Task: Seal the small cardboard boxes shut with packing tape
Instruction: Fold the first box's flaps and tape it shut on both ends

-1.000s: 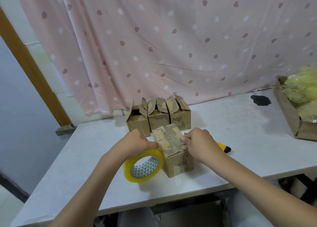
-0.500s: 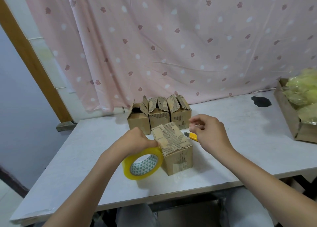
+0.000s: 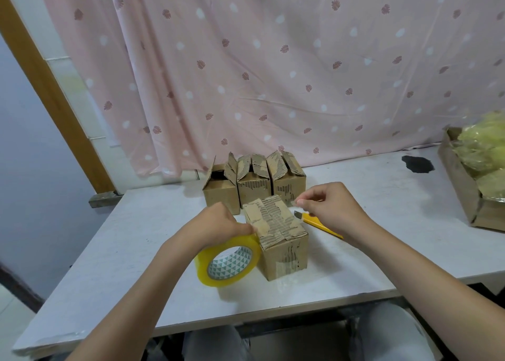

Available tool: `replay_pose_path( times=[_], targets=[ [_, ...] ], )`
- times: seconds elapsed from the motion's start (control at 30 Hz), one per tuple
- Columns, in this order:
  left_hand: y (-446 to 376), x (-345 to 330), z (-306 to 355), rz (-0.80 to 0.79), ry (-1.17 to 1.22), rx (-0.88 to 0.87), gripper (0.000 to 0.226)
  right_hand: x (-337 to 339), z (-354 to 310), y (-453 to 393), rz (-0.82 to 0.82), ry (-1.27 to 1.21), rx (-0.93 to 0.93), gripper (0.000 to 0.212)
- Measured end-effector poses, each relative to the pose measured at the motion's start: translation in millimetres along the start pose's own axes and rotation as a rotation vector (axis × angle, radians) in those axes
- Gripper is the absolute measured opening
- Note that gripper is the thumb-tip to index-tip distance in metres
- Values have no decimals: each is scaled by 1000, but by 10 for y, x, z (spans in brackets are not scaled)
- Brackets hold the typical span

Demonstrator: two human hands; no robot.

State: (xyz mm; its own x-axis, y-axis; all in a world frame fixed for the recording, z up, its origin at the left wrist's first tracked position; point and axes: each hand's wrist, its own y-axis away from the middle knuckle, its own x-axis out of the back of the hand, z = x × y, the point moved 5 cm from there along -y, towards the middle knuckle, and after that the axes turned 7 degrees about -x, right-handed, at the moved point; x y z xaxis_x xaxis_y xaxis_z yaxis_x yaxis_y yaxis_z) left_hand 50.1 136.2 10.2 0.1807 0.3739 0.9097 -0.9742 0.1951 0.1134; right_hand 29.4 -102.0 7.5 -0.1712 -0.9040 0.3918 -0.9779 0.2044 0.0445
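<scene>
I've got the front box (image 3: 276,233) flaps down, tape not clearly across yet; my left hand (image 3: 218,225) grips the tape roll (image 3: 228,261) against it, right hand (image 3: 329,206) pinches something small, likely the tape end; three back boxes (image 3: 252,185) wait open

A: Tape roll (image 3: 228,262): translucent yellow; core printed with green-and-white triangles.
B: Noted. Boxes?
A: Near box (image 3: 276,232) brown, torn corrugation showing. Knife (image 3: 318,222) yellow.
B: Backdrop?
A: Curtain (image 3: 273,68) pink, white dots, dark-red leaf motifs. Counter (image 3: 153,254) white.
</scene>
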Motion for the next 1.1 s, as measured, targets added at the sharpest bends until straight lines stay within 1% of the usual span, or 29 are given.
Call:
replay_pose_path(
  times=[0.1, 0.23, 0.37, 0.5, 0.63, 0.73, 0.83, 0.87, 0.93, 1.0, 1.03, 1.1],
  targets=[
    [5, 3, 7, 3, -6, 6, 63, -8, 70, -27, -93, -39, -70, 9],
    [6, 2, 0, 3, -6, 7, 65, -18, 154, -43, -230, -152, -193, 5],
    [5, -5, -4, -3, 6, 11, 66, -8, 160, -57, -260, -204, -197, 6],
    [9, -6, 2, -7, 5, 12, 65, -50, 157, -23, -333, -191, -205, 5],
    [3, -5, 3, -7, 7, 18, 66, -14, 160, -27, -327, -211, -238, 4],
    [-15, -11, -4, -13, 8, 22, 66, -29, 148, -4, -351, -167, -232, 5],
    [-26, -19, -5, -20, 3, 21, 65, -17, 157, -26, -312, -139, -223, 19],
    [-28, -19, -8, -21, 2, 22, 64, -14, 162, -35, -292, -119, -215, 20],
    [-28, -14, -7, -22, -3, 21, 63, -29, 164, -44, -247, -13, -175, 15],
    [-26, -11, -6, -22, -7, 19, 63, -54, 165, -35, -188, 119, -120, 5],
    [-24, -12, -5, -22, -7, 18, 64, -57, 158, -25, -150, 170, -91, 3],
    [-17, -15, -2, -19, -4, 18, 66, -44, 102, 19, -43, 253, -21, 8]
  ],
)
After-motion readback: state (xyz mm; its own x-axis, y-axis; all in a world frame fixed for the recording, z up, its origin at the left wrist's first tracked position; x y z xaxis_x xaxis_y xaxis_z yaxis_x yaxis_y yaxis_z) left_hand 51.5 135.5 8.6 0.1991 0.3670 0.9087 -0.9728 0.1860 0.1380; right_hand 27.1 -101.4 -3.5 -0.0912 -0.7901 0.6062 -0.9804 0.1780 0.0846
